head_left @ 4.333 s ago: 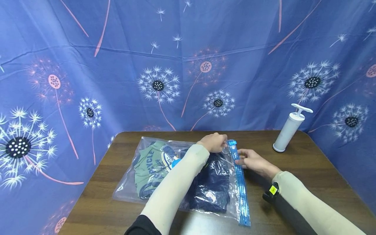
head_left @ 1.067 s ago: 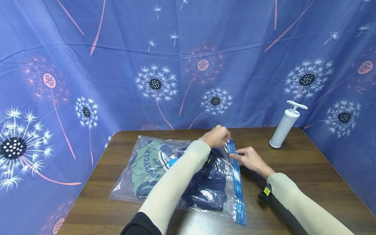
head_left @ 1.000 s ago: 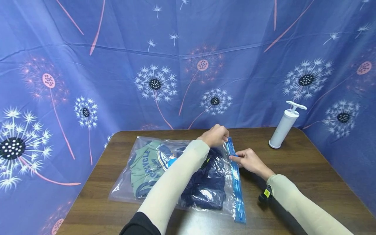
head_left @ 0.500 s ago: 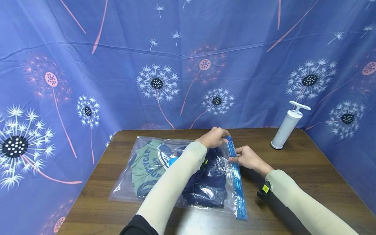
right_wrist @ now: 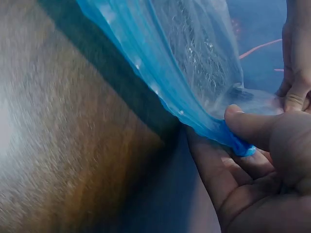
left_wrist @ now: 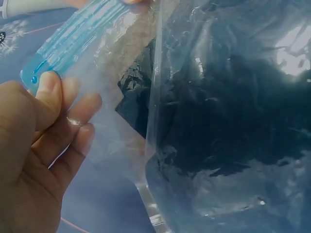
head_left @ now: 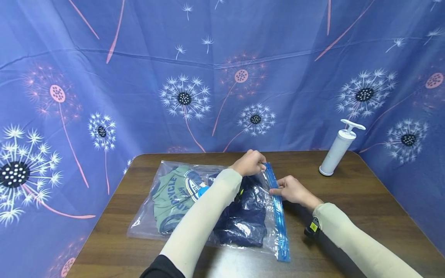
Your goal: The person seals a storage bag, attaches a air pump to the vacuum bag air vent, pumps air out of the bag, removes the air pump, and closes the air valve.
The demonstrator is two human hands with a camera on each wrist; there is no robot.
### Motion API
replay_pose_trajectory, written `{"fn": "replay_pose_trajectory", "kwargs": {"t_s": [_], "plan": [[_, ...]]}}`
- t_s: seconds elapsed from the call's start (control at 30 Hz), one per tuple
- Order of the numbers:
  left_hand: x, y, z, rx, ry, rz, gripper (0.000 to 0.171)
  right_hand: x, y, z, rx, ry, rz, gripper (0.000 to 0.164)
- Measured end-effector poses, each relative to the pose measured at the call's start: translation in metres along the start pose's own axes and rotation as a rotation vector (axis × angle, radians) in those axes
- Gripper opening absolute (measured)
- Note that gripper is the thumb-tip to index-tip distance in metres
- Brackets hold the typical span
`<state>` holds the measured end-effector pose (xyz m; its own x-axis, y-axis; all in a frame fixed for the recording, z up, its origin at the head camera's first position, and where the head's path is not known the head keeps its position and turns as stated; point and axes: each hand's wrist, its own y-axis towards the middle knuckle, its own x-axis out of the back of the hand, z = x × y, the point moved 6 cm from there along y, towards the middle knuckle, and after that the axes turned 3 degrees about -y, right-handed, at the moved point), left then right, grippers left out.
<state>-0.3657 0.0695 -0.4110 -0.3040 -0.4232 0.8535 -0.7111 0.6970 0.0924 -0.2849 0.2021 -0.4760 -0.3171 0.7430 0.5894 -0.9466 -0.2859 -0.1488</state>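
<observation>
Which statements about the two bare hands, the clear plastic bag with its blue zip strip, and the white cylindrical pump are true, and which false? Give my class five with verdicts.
1. The left hand pinches the blue zip strip near its far end. True.
2. The right hand grips the white cylindrical pump. False: it pinches the blue zip strip.
3. The green printed garment lies inside the clear plastic bag. True.
4. The pump lies on its side. False: it stands on its base, handle up.
5. The green garment lies nearer the strip than the dark navy cloth. False: the navy cloth is nearer.
</observation>
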Motion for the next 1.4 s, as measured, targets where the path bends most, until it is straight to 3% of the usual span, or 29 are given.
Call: {"fn": "replay_pose_trajectory", "kwargs": {"t_s": [0.17,0.5,0.83,1.3,1.4], "plan": [[0.008,0.000,-0.003,-0.001,0.058,-0.014,0.017,-0.005,-0.008,-0.003,-0.019,0.073,0.033,0.020],[0.028,-0.005,-0.005,0.049,0.043,-0.040,0.024,-0.010,-0.023,-0.004,-0.065,0.076,0.072,0.025],[0.040,-0.006,-0.002,0.021,0.056,-0.094,0.018,-0.019,-0.035,-0.004,-0.069,0.154,0.122,0.022],[0.033,-0.011,0.008,0.044,-0.100,-0.033,0.016,-0.018,-0.037,-0.007,-0.025,-0.022,0.113,0.030],[0.032,-0.012,0.009,0.026,-0.084,-0.030,0.019,-0.018,-0.036,-0.007,-0.017,-0.029,0.110,0.031]]}}
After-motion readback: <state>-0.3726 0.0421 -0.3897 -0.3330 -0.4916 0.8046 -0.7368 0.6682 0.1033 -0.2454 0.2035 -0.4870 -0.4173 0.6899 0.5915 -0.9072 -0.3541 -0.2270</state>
